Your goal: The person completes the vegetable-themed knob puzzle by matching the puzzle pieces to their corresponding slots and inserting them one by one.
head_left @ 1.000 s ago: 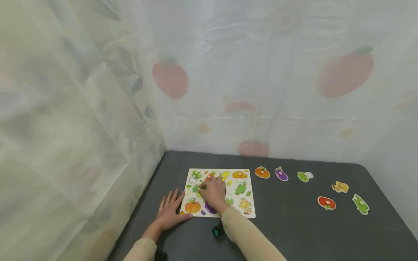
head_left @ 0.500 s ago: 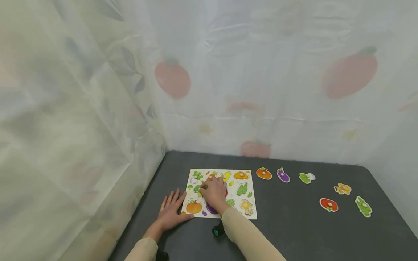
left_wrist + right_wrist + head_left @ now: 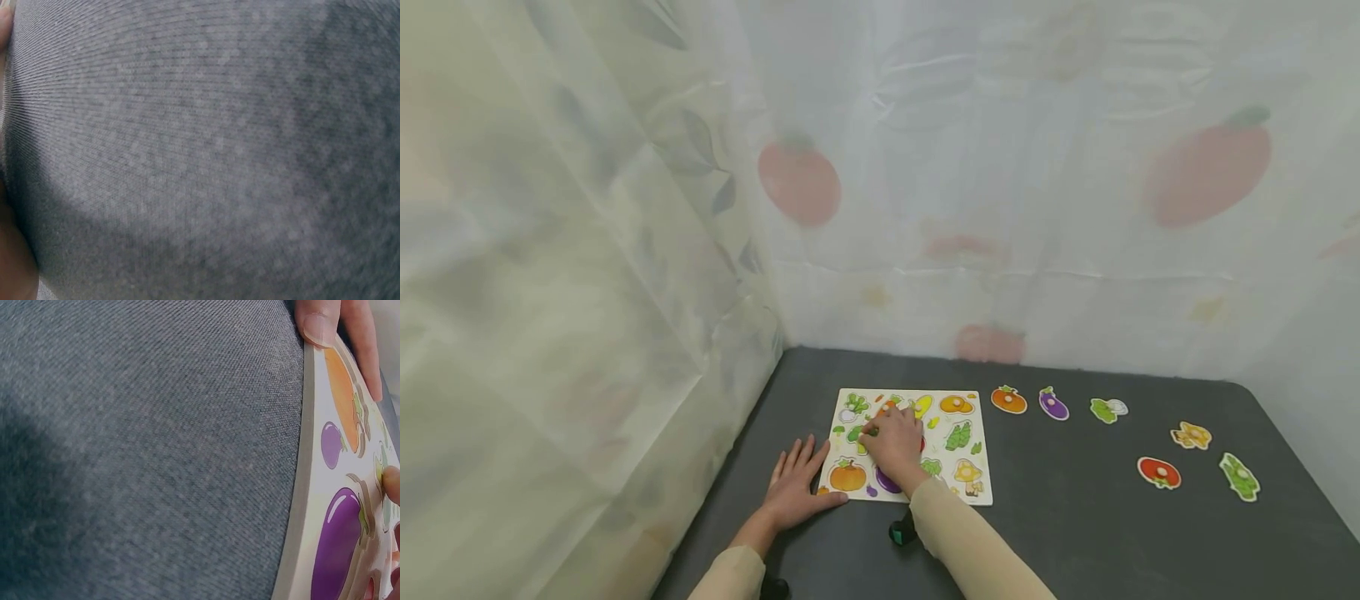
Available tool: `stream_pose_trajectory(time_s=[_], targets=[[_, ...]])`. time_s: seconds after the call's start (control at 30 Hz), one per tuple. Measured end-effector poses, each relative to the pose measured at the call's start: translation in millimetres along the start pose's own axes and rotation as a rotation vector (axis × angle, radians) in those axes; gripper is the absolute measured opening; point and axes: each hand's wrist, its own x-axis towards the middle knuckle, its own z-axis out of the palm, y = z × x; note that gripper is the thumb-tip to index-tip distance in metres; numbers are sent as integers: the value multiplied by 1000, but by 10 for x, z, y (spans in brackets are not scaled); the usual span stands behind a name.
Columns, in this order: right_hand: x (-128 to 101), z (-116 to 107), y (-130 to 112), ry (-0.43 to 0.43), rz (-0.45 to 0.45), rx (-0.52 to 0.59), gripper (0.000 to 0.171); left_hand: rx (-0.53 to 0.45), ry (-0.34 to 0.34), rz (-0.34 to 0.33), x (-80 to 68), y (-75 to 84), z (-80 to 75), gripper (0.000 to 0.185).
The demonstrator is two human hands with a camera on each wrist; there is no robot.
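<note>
A white vegetable puzzle board (image 3: 941, 447) lies on the dark table. My left hand (image 3: 796, 495) rests flat with fingers spread at its left side, the thumb along the near-left corner. In the right wrist view that thumb (image 3: 319, 328) touches the board's edge. My right hand (image 3: 893, 442) is over the board's left-middle part, thumb and fingers pinching a broccoli piece (image 3: 854, 433) at its slot. The hand covers much of the board's centre. Printed pumpkin (image 3: 847, 475) and eggplant (image 3: 337, 544) pictures show near the front edge. The left wrist view shows mostly grey cloth.
Right of the board lie loose pieces: a pumpkin (image 3: 1009, 400), an eggplant (image 3: 1054, 405), a green-and-white cabbage-like one (image 3: 1107, 409), a yellow mushroom (image 3: 1192, 435), a tomato (image 3: 1159, 472) and green peas (image 3: 1240, 477). A patterned curtain (image 3: 985, 208) hangs behind the table.
The head view has shifted slightly, so everything sits a little further right. Both hands keep nearly the same place on the board, the right fingers still at the broccoli.
</note>
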Motion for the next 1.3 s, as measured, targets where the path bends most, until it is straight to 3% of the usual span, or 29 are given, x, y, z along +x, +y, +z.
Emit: stream_pose_trajectory(time_s=[0.47,0.63,0.87,1.1,1.3], targets=[[-5,11,87,35,-51,-71,12,-6,34,50,3,76,25,109],[-7,-39,104,7,-81,-105,15,1,19,24,17,37,25,111],[5,-320,212,6,-87,-9,19,14,12,11,45,-16,30,113],[22,-730,431,59,-49,115,21,6,26,22,11,41,-27,112],[38,-1019,636,99,-37,154,22,0,12,20,-11,28,-24,113]])
